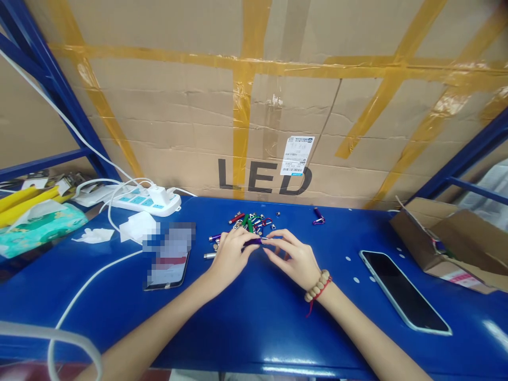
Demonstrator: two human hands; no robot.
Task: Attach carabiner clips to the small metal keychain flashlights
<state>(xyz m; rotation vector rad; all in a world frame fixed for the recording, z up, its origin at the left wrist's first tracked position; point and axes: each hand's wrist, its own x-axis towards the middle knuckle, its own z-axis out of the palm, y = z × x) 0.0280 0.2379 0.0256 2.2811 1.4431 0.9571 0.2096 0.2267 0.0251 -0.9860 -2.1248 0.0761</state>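
Observation:
My left hand (230, 254) and my right hand (291, 255) meet over the blue table (254, 323), both pinching a small purple cylinder (254, 242) that looks like a mini keychain flashlight. The left hand grips its body; the right fingertips hold its right end. My right wrist wears a bead bracelet (317, 286). Just behind the hands lies a pile of small coloured flashlights and clips (251, 221), with a loose purple one (318, 216) further right.
A phone (169, 259) lies left of my hands and a dark phone (404, 290) lies to the right. A white power strip (148, 200) with cables sits at back left, beside a tissue pack (39, 225). An open cardboard box (452, 246) stands at right. A taped LED carton (257, 106) forms the back wall.

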